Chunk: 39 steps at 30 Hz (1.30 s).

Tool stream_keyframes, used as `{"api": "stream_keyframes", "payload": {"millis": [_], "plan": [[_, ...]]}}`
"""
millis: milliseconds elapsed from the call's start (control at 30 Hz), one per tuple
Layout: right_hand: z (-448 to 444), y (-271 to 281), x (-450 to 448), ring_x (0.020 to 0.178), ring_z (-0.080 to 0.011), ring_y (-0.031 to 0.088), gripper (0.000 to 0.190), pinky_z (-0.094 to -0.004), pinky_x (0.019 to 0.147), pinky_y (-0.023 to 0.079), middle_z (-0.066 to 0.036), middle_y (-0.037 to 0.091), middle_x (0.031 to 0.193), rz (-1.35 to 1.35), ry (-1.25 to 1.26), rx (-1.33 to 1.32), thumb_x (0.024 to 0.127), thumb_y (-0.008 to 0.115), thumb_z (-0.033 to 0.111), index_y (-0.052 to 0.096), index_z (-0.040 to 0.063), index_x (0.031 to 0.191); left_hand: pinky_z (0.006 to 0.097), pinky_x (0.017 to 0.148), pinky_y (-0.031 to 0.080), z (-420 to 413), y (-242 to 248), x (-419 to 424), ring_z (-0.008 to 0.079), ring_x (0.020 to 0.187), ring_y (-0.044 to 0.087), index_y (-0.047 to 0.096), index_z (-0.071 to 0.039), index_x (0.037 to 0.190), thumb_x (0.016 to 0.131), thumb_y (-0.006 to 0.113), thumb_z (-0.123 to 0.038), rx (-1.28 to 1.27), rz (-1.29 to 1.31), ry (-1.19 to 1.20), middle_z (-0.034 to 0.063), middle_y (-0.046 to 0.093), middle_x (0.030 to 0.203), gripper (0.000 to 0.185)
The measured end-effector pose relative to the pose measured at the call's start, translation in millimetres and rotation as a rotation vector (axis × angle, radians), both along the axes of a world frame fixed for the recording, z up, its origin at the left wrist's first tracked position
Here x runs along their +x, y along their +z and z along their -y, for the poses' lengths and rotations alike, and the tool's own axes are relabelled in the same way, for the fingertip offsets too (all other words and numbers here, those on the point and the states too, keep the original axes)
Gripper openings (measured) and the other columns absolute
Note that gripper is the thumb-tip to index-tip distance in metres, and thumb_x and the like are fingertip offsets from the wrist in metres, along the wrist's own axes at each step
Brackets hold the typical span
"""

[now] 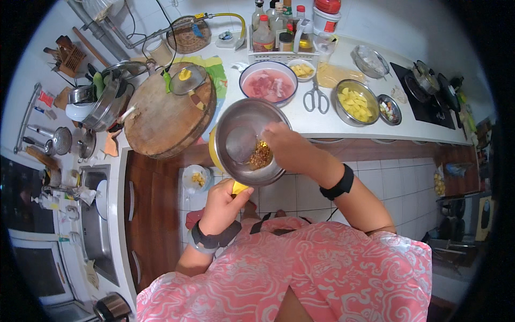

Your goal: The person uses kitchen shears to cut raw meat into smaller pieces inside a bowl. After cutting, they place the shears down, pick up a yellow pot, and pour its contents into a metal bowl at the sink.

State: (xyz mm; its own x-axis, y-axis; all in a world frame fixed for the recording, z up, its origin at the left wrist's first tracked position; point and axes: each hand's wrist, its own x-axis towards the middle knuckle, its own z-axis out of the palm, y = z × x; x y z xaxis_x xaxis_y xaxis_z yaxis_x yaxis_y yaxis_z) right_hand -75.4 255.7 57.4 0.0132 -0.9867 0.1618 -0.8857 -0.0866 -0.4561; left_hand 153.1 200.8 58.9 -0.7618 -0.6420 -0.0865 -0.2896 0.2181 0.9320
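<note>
My left hand [225, 205] grips the yellow handle [240, 188] of a deep steel pot [251, 108] with a yellow outer side. The pot is held tilted before the counter's front edge, so its inside faces me. Brown and golden granular bits [260, 156] lie inside, beside a round grey patch at the bottom. My right hand [287, 147] reaches over the pot's right side with its fingers curled inward and slightly blurred. Whether those fingers hold anything is hidden.
A thick round wooden chopping board [169, 116] carries a cleaver [188, 82]. Behind the pot stand a bowl of raw meat in pinkish water [268, 82], scissors [316, 100] and a bowl of cut potatoes [356, 104]. A bin [197, 179] stands on the floor.
</note>
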Motion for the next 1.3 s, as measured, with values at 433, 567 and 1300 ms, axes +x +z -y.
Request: {"api": "stream_keyframes", "payload": {"millis": [433,567,1300], "plan": [[-49,-5,24,0.102,-0.0408,0.056,0.031,-0.0433,0.090,0.046,-0.024,0.059,0.112,-0.019,0.039,-0.119,0.076,0.053,-0.001,0.062,-0.005,0.105,0.0359,0.062,0.045,-60,7,21,0.0285,0.066,0.058,0.063,0.001,0.090,0.085,0.068,-0.019,-0.149,-0.016,-0.052,0.0167,0.061,0.076,0.021],[-54,-9,44,0.097,-0.0384,0.056,0.029,-0.0436,0.085,0.046,-0.021,0.059,0.107,-0.126,-0.011,0.042,0.076,0.055,-0.001,0.064,-0.002,0.104,0.0358,0.062,0.045,-65,5,35,0.0286,0.066,0.058,0.062,0.001,0.088,0.085,0.068,-0.020,-0.115,-0.009,-0.072,0.0164,0.060,0.075,0.022],[-372,-2,-40,0.095,-0.0304,0.056,0.032,-0.0379,0.082,0.047,-0.013,0.055,0.100,0.130,-0.910,-0.393,0.075,0.060,-0.001,0.065,0.004,0.107,0.0281,0.061,0.046,-203,-45,-125,0.0091,0.067,0.052,0.061,0.002,0.087,0.089,0.066,-0.011,0.153,0.115,-0.713,0.0001,0.058,0.074,0.015]]}}
